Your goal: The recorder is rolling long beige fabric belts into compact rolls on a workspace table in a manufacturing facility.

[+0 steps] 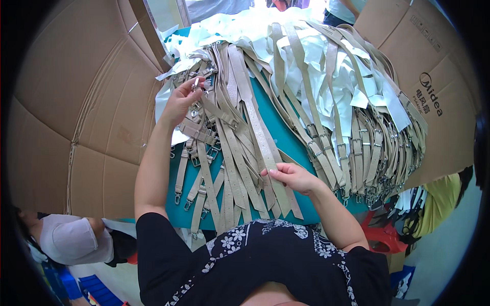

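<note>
Black floral blouse nearest, at lower edge. Large cardboard sheets stand at left and right of teal table. Big heap of beige straps with buckles lies on right part of table, white paper strips mixed in. Smaller pile of beige straps in middle. Right hand presses flat on long strap, fingers nearly straight, not gripping. Left hand pinches small metal clip above short clip straps, fingers closed on it.

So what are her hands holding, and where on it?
Left hand pinches a metal clasp at a beige strap's end. Right hand presses flat on a strap, gripping nothing.
</note>
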Action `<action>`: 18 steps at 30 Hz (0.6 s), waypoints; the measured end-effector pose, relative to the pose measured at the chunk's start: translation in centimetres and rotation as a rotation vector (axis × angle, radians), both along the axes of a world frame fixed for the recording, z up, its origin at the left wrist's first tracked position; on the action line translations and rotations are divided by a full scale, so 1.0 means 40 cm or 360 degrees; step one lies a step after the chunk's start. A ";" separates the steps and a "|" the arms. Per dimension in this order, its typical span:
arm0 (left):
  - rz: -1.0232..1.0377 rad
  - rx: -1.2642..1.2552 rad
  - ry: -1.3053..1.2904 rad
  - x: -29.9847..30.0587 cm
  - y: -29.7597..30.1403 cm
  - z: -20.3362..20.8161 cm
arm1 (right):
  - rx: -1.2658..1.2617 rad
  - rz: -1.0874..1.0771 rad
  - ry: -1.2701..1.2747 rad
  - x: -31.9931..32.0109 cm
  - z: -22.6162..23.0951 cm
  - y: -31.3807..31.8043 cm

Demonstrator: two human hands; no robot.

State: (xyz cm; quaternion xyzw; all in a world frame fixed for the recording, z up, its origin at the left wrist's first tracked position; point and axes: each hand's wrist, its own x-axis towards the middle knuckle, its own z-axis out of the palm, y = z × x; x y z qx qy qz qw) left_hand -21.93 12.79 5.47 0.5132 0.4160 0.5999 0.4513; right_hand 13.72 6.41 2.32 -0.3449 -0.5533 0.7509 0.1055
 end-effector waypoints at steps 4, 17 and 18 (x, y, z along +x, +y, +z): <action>0.0129 0.0254 0.0700 0.021 -0.055 0.114 | 0.0192 0.0537 -0.0180 -0.002 0.027 0.014; -0.0040 0.0637 0.0692 0.193 -0.267 0.140 | -0.0647 -0.0706 0.0735 -0.121 0.043 0.077; -0.0135 0.0603 0.0795 0.226 -0.284 0.108 | -0.0697 -0.0751 0.0804 -0.124 0.037 0.083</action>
